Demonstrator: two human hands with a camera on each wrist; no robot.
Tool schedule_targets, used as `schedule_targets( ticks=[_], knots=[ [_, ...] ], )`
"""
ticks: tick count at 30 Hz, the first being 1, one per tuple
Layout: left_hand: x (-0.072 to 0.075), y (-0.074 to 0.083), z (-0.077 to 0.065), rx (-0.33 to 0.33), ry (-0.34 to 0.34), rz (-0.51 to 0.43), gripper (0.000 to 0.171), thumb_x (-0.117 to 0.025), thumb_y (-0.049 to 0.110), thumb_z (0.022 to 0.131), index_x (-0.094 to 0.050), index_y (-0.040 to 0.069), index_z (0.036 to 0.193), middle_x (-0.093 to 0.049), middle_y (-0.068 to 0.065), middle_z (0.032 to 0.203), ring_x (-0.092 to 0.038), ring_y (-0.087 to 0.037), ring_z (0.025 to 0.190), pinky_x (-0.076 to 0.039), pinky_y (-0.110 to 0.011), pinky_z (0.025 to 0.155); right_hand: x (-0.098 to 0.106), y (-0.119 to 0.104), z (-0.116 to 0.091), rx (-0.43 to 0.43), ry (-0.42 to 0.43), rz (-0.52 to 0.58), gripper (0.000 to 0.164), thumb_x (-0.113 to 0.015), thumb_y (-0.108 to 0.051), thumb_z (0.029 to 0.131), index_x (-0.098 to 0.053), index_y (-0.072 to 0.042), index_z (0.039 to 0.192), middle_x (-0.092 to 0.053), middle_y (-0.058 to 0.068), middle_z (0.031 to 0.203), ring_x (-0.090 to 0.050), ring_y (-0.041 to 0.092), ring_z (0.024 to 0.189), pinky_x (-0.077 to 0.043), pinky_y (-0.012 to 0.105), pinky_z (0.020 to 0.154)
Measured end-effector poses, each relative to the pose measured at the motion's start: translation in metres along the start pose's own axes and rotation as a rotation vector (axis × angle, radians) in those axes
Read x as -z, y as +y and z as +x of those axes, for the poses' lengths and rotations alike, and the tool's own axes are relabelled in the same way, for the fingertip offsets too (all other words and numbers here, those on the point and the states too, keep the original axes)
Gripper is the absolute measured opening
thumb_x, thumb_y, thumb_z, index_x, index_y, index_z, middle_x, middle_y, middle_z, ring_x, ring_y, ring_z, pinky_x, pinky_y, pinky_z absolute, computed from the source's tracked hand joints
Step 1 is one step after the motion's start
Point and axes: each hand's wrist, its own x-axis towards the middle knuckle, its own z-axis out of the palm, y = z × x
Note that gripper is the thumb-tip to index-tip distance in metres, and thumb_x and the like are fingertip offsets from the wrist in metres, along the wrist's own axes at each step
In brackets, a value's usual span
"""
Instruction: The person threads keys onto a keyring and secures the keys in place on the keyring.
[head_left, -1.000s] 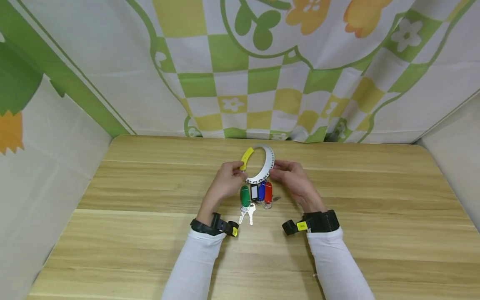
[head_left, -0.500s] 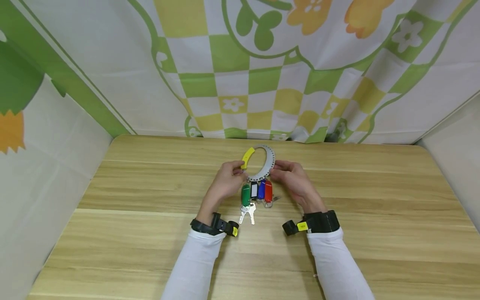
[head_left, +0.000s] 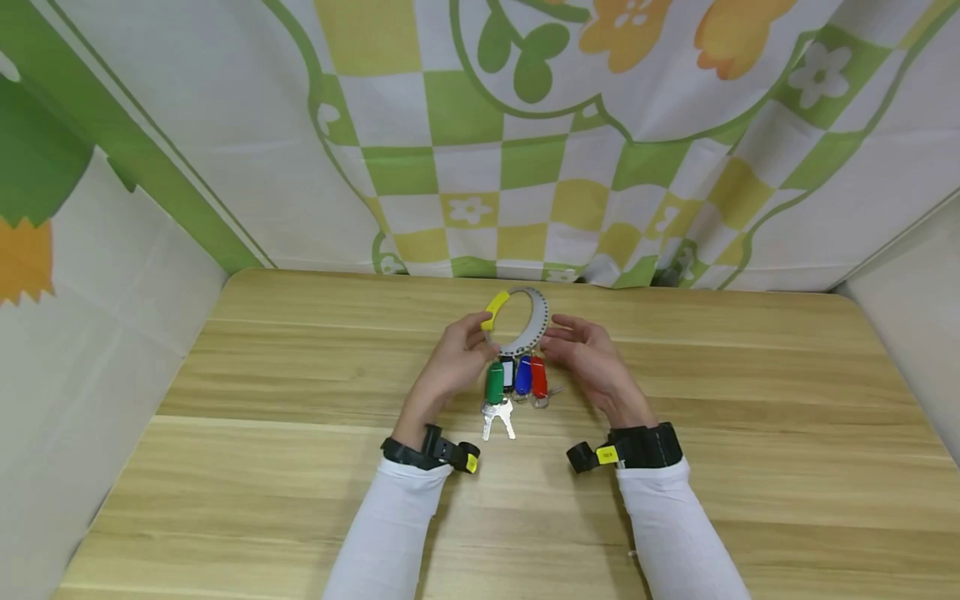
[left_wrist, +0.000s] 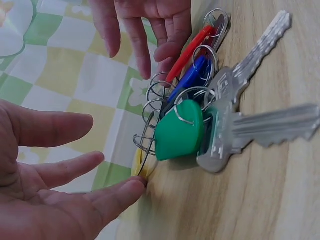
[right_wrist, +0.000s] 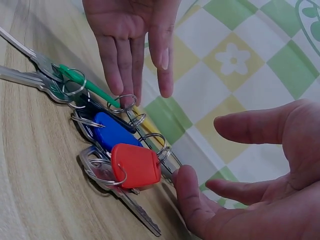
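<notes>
A large grey key ring (head_left: 537, 320) with a row of holes along its edge and a yellow section (head_left: 494, 312) lies on the wooden table. Hung from its near edge are a green key tag (left_wrist: 180, 131), a black tag (head_left: 508, 374) with a white label, a blue tag (head_left: 523, 375) and a red tag (right_wrist: 136, 165). Silver keys (head_left: 498, 413) lie spread below the green tag. At the ring's left, my left hand (head_left: 454, 355) has loosely extended fingers, one fingertip at the edge. On the opposite side, my right hand (head_left: 591, 357) is spread, with a fingertip beside the rim.
Behind the table (head_left: 750, 400) hangs a green, yellow and white checked cloth (head_left: 525, 158). White side coverings stand to the left and right. A black strap with a small camera (head_left: 450, 454) sits on each wrist.
The ring and tags have settled slightly toward the far side, and the keys have spread apart. Both hands have loosened and opened from the ring.
</notes>
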Motion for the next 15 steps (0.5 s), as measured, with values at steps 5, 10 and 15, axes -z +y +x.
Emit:
schedule_targets(
  ticks=[5, 10, 15],
  knots=[
    [-0.0002, -0.0007, 0.0008, -0.012, 0.008, -0.068, 0.056, -0.054, 0.007, 0.087, -0.035, 0.007, 0.140, -0.036, -0.020, 0.140, -0.038, -0.029, 0.127, -0.037, -0.032, 0.094, 0.0005, 0.0007, 0.0007, 0.012, -0.003, 0.022, 0.063, -0.057, -0.002, 0.085, -0.027, 0.002, 0.140, -0.043, 0.023, 0.131, -0.049, 0.031, 0.117, -0.038, 0.036, 0.094],
    [-0.0004, 0.0000, 0.0010, -0.040, 0.027, -0.131, 0.057, -0.054, 0.005, 0.087, -0.034, 0.007, 0.140, -0.033, -0.021, 0.139, -0.038, -0.030, 0.128, -0.039, -0.027, 0.091, 0.0007, 0.0009, 0.0007, 0.014, 0.000, 0.027, 0.065, -0.059, -0.004, 0.084, -0.028, 0.001, 0.141, -0.042, 0.023, 0.132, -0.048, 0.032, 0.117, -0.037, 0.038, 0.095],
    [-0.0010, 0.0008, 0.0016, -0.039, 0.036, -0.151, 0.058, -0.055, 0.004, 0.086, -0.034, 0.008, 0.140, -0.030, -0.020, 0.141, -0.034, -0.029, 0.130, -0.038, -0.025, 0.092, -0.0002, -0.0009, -0.0007, 0.020, 0.000, 0.034, 0.064, -0.059, -0.005, 0.084, -0.028, 0.000, 0.140, -0.042, 0.023, 0.133, -0.048, 0.032, 0.116, -0.037, 0.039, 0.095]
  ],
)
